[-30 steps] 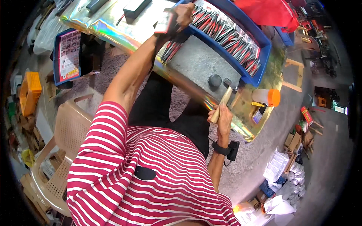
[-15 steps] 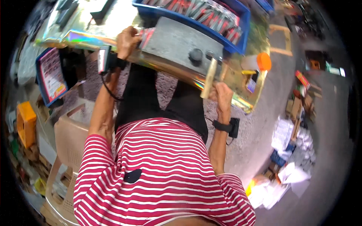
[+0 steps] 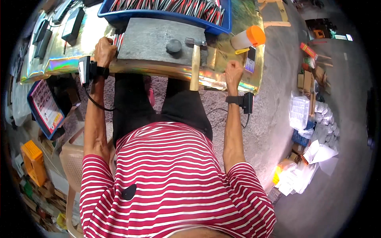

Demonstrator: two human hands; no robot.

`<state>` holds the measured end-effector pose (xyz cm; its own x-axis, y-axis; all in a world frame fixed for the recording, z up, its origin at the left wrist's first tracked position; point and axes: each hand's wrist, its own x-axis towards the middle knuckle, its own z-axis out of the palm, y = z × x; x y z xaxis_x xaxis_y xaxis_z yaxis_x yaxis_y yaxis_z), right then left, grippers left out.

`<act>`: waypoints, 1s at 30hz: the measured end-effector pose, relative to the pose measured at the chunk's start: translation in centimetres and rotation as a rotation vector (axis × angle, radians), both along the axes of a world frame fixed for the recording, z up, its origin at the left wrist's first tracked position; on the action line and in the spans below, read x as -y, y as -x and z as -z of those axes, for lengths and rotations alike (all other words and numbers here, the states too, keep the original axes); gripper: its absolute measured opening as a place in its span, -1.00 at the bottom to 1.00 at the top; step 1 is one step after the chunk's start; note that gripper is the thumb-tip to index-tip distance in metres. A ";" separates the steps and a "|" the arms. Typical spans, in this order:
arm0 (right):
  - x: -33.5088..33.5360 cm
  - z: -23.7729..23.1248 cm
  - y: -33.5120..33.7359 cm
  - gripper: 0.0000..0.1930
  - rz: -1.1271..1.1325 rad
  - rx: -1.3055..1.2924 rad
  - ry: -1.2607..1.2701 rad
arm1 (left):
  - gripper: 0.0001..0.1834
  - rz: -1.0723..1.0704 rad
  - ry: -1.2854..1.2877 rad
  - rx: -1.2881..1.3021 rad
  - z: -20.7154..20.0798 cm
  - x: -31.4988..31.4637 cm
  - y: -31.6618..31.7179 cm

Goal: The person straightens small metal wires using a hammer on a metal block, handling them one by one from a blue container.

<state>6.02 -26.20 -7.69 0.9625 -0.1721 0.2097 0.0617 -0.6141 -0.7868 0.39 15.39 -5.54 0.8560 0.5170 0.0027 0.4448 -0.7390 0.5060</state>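
My left hand (image 3: 105,52) is at the left end of a flat grey block (image 3: 149,39), its fingers curled against a small bunch of red and grey pen-like sticks (image 3: 118,38). Whatever lies within those fingers is hidden. On the block rest a black round disc (image 3: 173,46) and a hammer (image 3: 195,65), whose wooden handle juts past the table's front edge. To the right of the hammer, apart from it, my right hand (image 3: 233,73) hovers by the table edge with fingers curled in. I cannot see whether it holds something small.
A blue tray (image 3: 164,15) full of similar sticks stands behind the block. An orange-lidded jar (image 3: 249,37) is at the right, near a small printed card (image 3: 251,59). Black boxes (image 3: 73,25) lie at the left of the shiny gold-covered table. A plastic chair (image 3: 75,164) stands behind on the left.
The whole view has shifted, so the table appears farther left and higher. My right hand has moved away from the hammer handle, toward the card. My left hand stays by the sticks.
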 end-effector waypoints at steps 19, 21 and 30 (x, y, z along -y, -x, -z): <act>-1.0 -1.0 -1.8 -0.86 -0.163 0.104 0.605 | -0.75 0.008 -0.039 0.119 0.8 -0.2 0.1; -0.7 -0.7 -2.1 -0.84 -0.209 0.097 0.672 | -0.73 0.019 -0.031 0.140 0.7 -0.2 0.3; -0.1 -0.3 -2.4 -0.82 -0.171 0.101 0.433 | -0.70 -0.094 0.387 0.321 1.7 -1.3 1.6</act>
